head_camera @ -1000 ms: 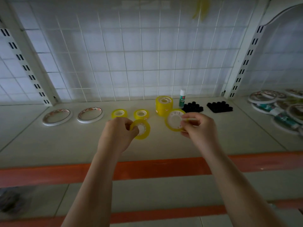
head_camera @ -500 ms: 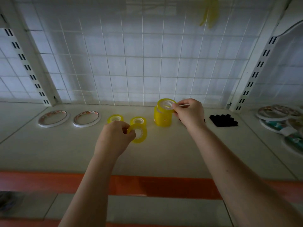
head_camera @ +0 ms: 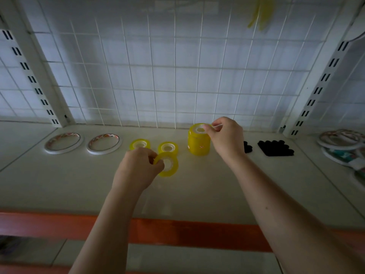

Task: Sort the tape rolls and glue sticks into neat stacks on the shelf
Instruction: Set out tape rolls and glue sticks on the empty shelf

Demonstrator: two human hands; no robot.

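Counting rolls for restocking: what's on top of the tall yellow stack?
The stack has a yellow roll with a white core on top, pinched at its rim by the right hand. How many rolls lie under it cannot be told.

Bare forearms (no sleeves), unadorned hands

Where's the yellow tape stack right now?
In the head view, the yellow tape stack stands at the back of the shelf, right of centre near the wire grid, with the right hand at its top and black pieces to its right.
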